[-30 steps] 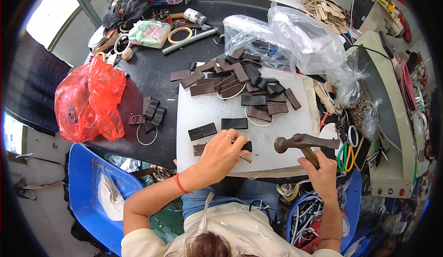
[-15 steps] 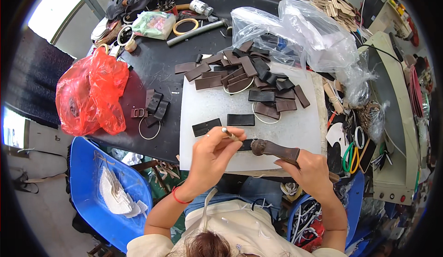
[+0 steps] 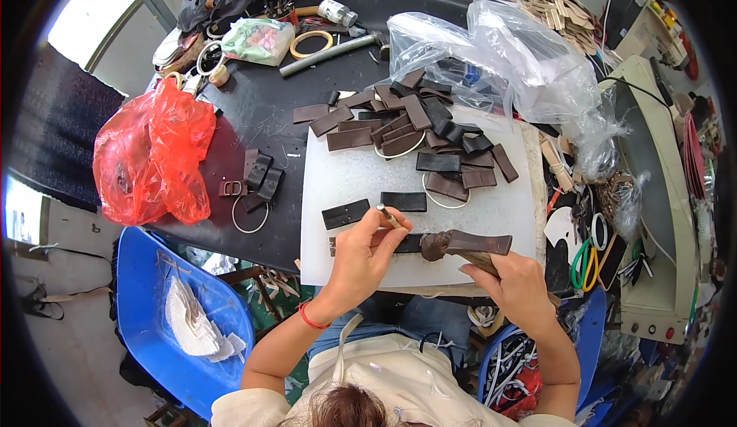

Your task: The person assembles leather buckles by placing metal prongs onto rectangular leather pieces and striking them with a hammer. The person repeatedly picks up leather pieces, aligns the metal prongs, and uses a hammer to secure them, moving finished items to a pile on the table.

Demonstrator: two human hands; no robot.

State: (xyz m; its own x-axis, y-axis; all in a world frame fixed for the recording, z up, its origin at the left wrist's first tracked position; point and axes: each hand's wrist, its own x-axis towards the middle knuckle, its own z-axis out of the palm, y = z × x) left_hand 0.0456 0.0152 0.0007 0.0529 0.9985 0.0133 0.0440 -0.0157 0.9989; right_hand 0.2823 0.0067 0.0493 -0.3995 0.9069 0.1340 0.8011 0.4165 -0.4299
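Observation:
My left hand (image 3: 358, 257) pinches a slim metal punch (image 3: 390, 217), its top end sticking up above the fingers. Under that hand lies a dark leather strip (image 3: 408, 244) on the white board (image 3: 338, 178); whether the punch's tip touches it is hidden. My right hand (image 3: 516, 287) is closed round the handle of a hammer (image 3: 476, 244), whose dark head hovers just right of the left fingers, over the strip's right end. Two black leather pieces, one flat at left (image 3: 345, 214) and one beside it (image 3: 404, 201), lie just beyond my hands.
A heap of brown and black leather pieces (image 3: 399, 131) covers the board's far part, with white rings among them. Clear plastic bags (image 3: 507, 51) lie behind it. At left are a red plastic bag (image 3: 153, 154) and a blue tub (image 3: 184, 312). Scissors (image 3: 587, 262) sit at right.
My left hand has shifted slightly right with the punch, and the strip's left end now shows. The hammer has turned a little, showing more of its handle below the head.

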